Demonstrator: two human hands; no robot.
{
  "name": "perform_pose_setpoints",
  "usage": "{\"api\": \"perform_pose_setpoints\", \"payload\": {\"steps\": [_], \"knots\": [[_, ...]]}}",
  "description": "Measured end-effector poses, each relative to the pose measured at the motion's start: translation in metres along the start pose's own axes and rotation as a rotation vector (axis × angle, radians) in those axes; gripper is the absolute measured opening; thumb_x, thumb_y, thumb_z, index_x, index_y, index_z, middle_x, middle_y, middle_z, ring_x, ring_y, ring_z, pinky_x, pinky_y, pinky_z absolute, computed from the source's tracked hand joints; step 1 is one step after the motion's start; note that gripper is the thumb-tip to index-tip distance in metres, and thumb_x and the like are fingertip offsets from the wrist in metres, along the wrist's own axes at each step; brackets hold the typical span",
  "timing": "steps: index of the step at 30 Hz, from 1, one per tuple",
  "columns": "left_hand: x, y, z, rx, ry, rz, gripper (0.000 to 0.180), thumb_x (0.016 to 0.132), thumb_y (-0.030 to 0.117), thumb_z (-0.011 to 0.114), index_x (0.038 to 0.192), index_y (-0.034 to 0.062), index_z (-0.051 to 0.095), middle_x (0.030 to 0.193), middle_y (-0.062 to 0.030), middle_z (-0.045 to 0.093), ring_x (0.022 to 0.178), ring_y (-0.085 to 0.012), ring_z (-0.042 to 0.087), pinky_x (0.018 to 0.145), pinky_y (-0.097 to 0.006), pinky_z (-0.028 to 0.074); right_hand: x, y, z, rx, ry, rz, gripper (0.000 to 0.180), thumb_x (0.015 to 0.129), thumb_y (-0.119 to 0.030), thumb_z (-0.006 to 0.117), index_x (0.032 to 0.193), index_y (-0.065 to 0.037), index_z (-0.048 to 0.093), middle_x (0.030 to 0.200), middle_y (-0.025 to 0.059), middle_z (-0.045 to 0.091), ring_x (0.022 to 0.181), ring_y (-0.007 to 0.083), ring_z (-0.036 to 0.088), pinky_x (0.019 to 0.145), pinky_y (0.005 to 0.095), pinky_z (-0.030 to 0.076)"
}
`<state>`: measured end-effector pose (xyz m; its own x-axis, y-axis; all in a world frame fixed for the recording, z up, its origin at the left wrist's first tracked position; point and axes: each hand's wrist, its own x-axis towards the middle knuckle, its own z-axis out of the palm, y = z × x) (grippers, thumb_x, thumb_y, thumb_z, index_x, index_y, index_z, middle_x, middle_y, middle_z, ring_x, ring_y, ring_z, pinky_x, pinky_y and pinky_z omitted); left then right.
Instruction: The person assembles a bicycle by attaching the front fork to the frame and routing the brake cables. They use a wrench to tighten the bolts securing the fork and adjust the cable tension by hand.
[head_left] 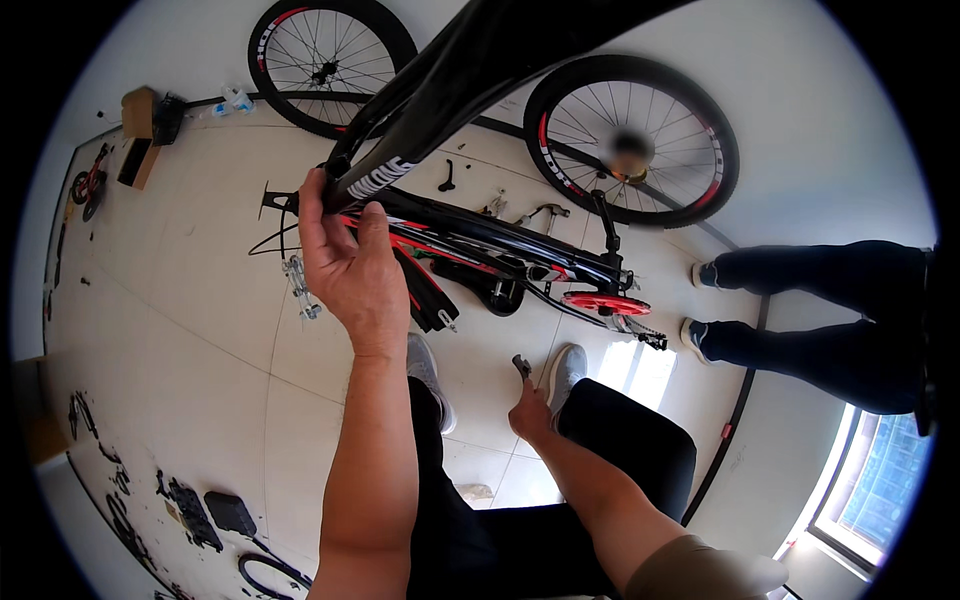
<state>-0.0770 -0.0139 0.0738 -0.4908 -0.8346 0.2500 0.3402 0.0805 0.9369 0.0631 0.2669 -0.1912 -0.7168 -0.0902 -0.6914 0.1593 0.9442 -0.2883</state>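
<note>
A thick black bicycle frame tube (450, 100) with white lettering slants up toward me. My left hand (355, 255) is closed around its lower end, thumb on the near side. Below and beside that hand are more black and red bicycle frame parts (480, 235), with a red chainring (605, 302) and a crank arm at their right. A silver derailleur (300, 285) and black cables hang at the left. Low between my knees, my right hand (530, 412) grips a short grey metal hand tool (521, 366); its exact kind is unclear.
Two wheels (700, 185) lean along the wall. A hammer (545, 212) and small parts lie beyond the frame. Under it sits a black saddle (480, 280). Another person's legs (830, 280) stand at right. A cardboard box (138, 140) and scattered black parts (190, 510) are at left.
</note>
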Motion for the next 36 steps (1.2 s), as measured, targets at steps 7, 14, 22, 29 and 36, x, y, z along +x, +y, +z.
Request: {"api": "perform_pose_setpoints", "payload": {"steps": [7,14,22,29,36], "knots": [[-0.002,0.004,-0.003,-0.026,-0.016,-0.060,0.057,0.089,-0.011,0.058,0.142,-0.0005,0.040,0.131,-0.0099,0.054,0.122,-0.0144,0.050,0.104,-0.026,0.036,0.007,0.000,0.021,0.046,0.026,-0.058,0.062,0.081,-0.003,0.055,0.139,-0.001,0.034,0.108,0.0263,0.049,0.097,0.0439,0.059,0.081,0.0478,0.051],[0.004,0.005,-0.004,0.015,-0.007,-0.065,0.060,0.087,-0.011,0.059,0.143,0.0018,0.040,0.131,-0.0092,0.054,0.120,-0.0137,0.049,0.104,-0.027,0.037,0.005,-0.009,0.035,0.059,-0.030,-0.022,0.063,0.084,-0.012,0.057,0.142,-0.004,0.033,0.131,0.0278,0.036,0.118,0.0456,0.045,0.094,0.0554,0.041],[-0.001,0.011,0.021,0.122,0.017,-0.092,0.052,0.089,0.001,0.065,0.139,0.0100,0.052,0.129,-0.0118,0.057,0.111,-0.0187,0.055,0.095,-0.031,0.045,0.015,-0.013,0.060,0.514,0.114,-0.113,0.032,0.078,-0.016,0.058,0.102,0.006,0.062,0.105,0.0267,0.063,0.102,0.0392,0.060,0.091,0.0453,0.048],[0.020,0.020,0.004,0.710,-0.181,0.551,0.049,0.101,0.017,0.052,0.146,0.0057,0.039,0.146,-0.0141,0.044,0.130,-0.0262,0.047,0.107,-0.039,0.038,-0.083,-0.079,-0.149,0.736,0.054,-0.458,0.039,0.088,-0.015,0.053,0.122,0.003,0.059,0.105,0.0168,0.068,0.099,0.0282,0.064,0.088,0.0386,0.051],[0.026,0.048,0.047,0.422,-0.350,0.233,0.054,0.097,0.022,0.060,0.143,0.0023,0.042,0.133,-0.0179,0.056,0.119,-0.0262,0.057,0.100,-0.033,0.043,-0.196,0.007,-0.297,1.383,0.039,-0.178,0.040,0.094,-0.025,0.058,0.124,0.002,0.056,0.101,0.0096,0.066,0.089,0.0154,0.064,0.076,0.0291,0.055]]}}
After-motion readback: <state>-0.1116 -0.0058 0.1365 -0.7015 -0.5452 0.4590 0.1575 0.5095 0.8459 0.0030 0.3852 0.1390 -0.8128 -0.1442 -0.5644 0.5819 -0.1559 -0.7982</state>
